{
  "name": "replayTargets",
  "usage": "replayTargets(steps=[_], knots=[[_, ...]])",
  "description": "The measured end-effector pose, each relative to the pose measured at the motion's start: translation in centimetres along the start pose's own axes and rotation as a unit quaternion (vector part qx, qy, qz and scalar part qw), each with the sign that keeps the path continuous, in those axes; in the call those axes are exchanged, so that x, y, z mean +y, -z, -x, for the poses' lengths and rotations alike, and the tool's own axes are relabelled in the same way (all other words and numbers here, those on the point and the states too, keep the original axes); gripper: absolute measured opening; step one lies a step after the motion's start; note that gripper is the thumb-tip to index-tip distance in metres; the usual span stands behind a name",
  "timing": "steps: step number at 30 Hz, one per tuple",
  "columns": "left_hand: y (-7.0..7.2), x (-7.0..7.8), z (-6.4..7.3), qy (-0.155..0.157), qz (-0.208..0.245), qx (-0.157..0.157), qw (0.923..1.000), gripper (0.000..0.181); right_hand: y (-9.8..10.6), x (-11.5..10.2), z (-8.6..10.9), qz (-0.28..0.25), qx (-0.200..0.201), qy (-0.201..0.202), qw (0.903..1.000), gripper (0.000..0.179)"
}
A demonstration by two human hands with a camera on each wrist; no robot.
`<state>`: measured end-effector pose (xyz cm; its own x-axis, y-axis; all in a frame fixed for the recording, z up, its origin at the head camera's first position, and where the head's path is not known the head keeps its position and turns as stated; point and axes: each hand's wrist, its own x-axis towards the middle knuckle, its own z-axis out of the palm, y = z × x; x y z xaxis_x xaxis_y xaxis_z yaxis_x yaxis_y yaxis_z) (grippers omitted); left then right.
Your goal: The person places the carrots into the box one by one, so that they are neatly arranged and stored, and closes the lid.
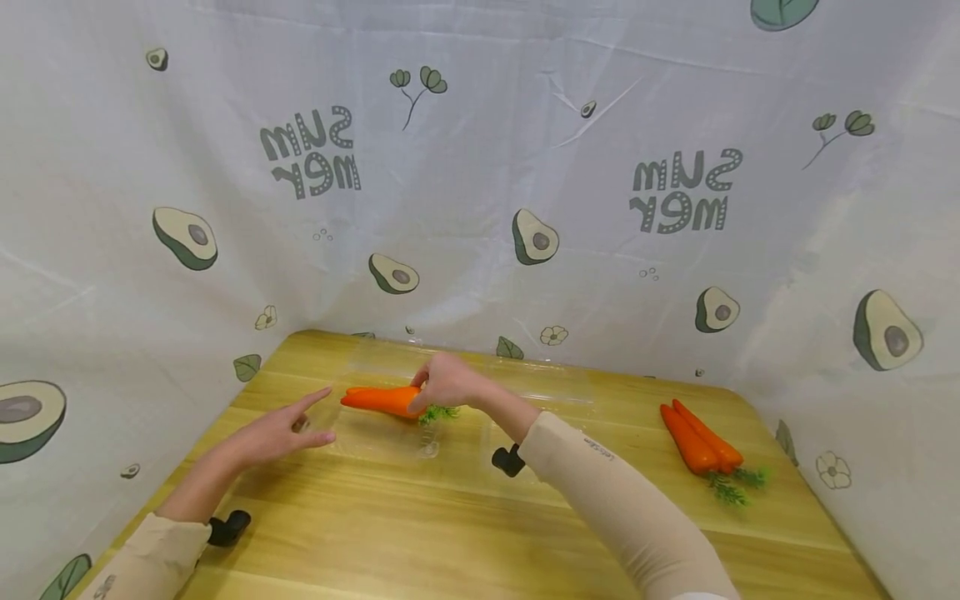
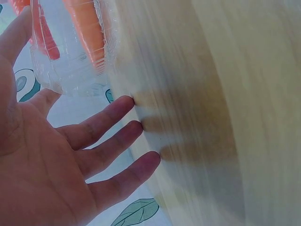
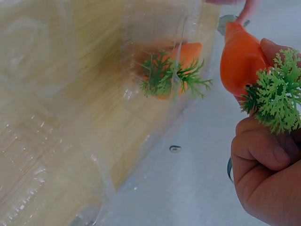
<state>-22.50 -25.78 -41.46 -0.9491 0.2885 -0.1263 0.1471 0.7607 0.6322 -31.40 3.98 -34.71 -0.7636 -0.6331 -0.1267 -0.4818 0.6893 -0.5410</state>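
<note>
My right hand (image 1: 448, 385) grips an orange carrot (image 3: 240, 61) near its leafy green top, above a clear plastic container (image 1: 386, 450). A second carrot (image 3: 190, 52) lies in that container, its green leaves showing through the clear wall in the right wrist view. In the head view the two carrots overlap, tips to the left. At the container's left side is my left hand (image 1: 276, 432), holding nothing, thumb and fingers spread apart. The left wrist view shows its palm (image 2: 37, 165), with the container wall (image 2: 70, 87) close by the fingers.
Another clear plastic container (image 1: 540, 392) stands to the right, partly behind my right forearm. Two more carrots (image 1: 697, 437) with green leaves lie side by side at the table's right. A printed curtain (image 1: 480, 167) hangs along the back and sides of the wooden table (image 1: 420, 533).
</note>
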Motion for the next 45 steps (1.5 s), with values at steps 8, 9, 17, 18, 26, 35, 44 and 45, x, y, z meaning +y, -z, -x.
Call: replayTargets(steps=[8,9,17,18,26,35,44,45], knots=[[0.1,-0.1,0.2,-0.005,-0.002,0.004,1.0000,0.086,-0.8,-0.6,-1.1,0.024,0.005,0.004,0.9997,0.035],[0.1,-0.1,0.1,-0.003,-0.002,0.003,1.0000,0.086,-0.9,-0.7,-1.2,0.028,0.006,0.006,0.9996,0.035],[-0.1,-0.4,0.3,0.001,0.015,0.002,0.9999,0.086,-1.9,-1.4,-2.0,0.062,-0.006,0.010,0.9980,0.035],[-0.1,-0.5,0.4,0.003,0.017,0.002,0.9998,0.086,-2.0,-1.5,-2.1,0.066,-0.009,0.013,0.9977,0.035],[-0.4,-0.6,0.4,-0.001,0.007,0.000,1.0000,0.086,-3.2,-1.5,-2.3,0.092,-0.013,-0.001,0.9956,0.031],[-0.3,-0.3,0.2,0.000,0.007,-0.002,1.0000,0.086,-3.2,-1.6,-2.1,0.119,-0.027,-0.015,0.9924,0.019],[-0.3,0.1,0.5,0.003,0.002,0.000,1.0000,0.086,-3.4,-1.8,-1.9,0.117,-0.038,-0.033,0.9918,0.018],[-0.3,0.2,0.5,0.004,0.004,-0.002,1.0000,0.086,-3.4,-1.8,-1.8,0.108,-0.039,-0.037,0.9927,0.017]])
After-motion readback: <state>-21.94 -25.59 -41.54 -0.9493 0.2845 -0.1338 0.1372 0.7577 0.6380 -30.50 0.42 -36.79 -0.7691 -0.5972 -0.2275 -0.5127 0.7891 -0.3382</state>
